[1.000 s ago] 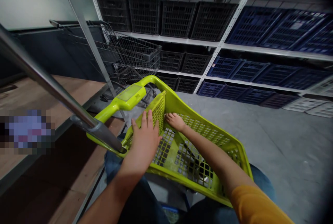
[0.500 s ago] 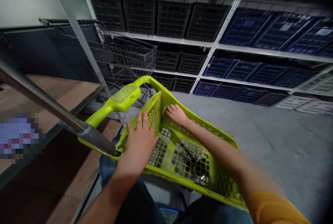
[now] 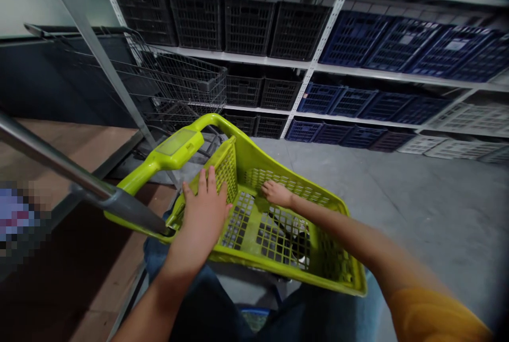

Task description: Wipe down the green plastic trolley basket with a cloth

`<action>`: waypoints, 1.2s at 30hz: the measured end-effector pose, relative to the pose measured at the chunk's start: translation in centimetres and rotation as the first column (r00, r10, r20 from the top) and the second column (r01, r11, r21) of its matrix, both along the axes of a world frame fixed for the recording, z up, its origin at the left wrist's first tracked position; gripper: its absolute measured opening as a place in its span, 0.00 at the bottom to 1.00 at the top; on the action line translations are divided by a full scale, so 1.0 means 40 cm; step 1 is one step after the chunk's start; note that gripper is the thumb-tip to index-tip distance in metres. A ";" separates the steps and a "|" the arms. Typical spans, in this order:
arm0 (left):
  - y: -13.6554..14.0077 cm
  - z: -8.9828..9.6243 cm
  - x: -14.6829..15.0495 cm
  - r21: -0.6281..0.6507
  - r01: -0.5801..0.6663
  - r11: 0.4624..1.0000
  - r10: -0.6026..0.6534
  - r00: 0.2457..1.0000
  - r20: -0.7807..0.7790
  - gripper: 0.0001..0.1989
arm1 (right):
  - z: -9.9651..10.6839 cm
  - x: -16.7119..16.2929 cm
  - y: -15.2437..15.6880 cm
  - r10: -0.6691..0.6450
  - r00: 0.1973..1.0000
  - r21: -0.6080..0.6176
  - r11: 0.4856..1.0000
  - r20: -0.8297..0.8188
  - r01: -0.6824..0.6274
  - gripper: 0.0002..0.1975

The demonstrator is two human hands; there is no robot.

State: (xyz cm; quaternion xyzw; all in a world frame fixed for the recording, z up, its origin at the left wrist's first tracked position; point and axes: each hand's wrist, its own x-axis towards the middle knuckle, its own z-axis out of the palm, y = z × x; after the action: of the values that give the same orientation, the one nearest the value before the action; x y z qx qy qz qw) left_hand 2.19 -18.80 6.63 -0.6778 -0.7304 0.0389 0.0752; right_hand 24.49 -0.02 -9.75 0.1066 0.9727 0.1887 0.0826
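Spread open, with nothing enclosed, the left hand (image 3: 204,212) lies over the perforated panel (image 3: 226,169) at the handle end of a shopping-trolley basket (image 3: 254,159), probably bracing it. The right hand (image 3: 277,194) is curled inside, beside the far long wall; whether its fingers pinch anything cannot be told. That arm crosses the far corner opposite the handle, presumably for reach. The basket is among the person's jeans-clad legs (image 3: 210,305), perhaps for steadiness. It is lime-green plastic, glossy along the rim, slotted in the walls and square-meshed across the floor. Beyond its handle (image 3: 175,148) stands a wire trolley (image 3: 186,79); farther off, white shelving (image 3: 314,63) carries black crates (image 3: 198,21) and blue crates (image 3: 353,37).
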 end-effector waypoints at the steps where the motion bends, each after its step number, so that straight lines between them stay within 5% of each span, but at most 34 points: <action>1: 0.000 -0.002 0.000 0.007 0.001 1.000 -0.001 1.000 0.002 0.26 | 0.042 -0.017 0.010 -0.009 0.999 0.024 1.000 -0.050 0.010 0.11; 6: -0.004 -0.007 -0.002 0.037 0.013 0.999 -0.013 1.000 -0.014 0.26 | 0.241 -0.095 0.056 -0.113 0.924 0.156 0.971 -0.366 0.181 0.16; 8: -0.005 -0.004 -0.001 0.033 0.014 0.999 -0.014 1.000 -0.021 0.26 | 0.237 -0.076 0.047 -0.119 0.922 0.153 0.971 -0.369 0.186 0.16; 13: -0.004 0.006 0.002 0.023 0.014 1.000 -0.014 1.000 -0.015 0.26 | 0.086 0.058 -0.019 -0.039 0.988 0.111 0.992 -0.147 0.055 0.13; 15: -0.003 0.010 0.003 0.008 0.008 1.000 -0.008 1.000 -0.018 0.26 | 0.062 0.081 -0.026 -0.029 0.992 0.129 0.991 -0.122 0.044 0.14; 25: 0.003 0.016 0.010 0.005 -0.003 1.000 0.003 1.000 -0.026 0.25 | 0.242 -0.089 0.058 -0.113 0.938 0.158 0.972 -0.327 0.172 0.14; 28: 0.002 0.015 0.009 0.002 0.006 1.000 -0.006 0.999 -0.049 0.25 | 0.240 -0.004 0.034 -0.127 0.945 0.144 0.974 -0.302 0.177 0.14; 36: 0.001 -0.013 -0.005 0.041 0.046 0.998 -0.043 0.997 -0.070 0.26 | 0.198 0.384 -0.092 -0.235 0.963 0.126 0.960 -0.129 0.251 0.14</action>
State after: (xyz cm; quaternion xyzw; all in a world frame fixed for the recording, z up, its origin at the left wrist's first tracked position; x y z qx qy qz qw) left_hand 1.99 -18.75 6.09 -0.6904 -0.7128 0.0448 0.1156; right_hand 39.83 -3.68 -1.84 0.2413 0.9395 0.2394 0.0421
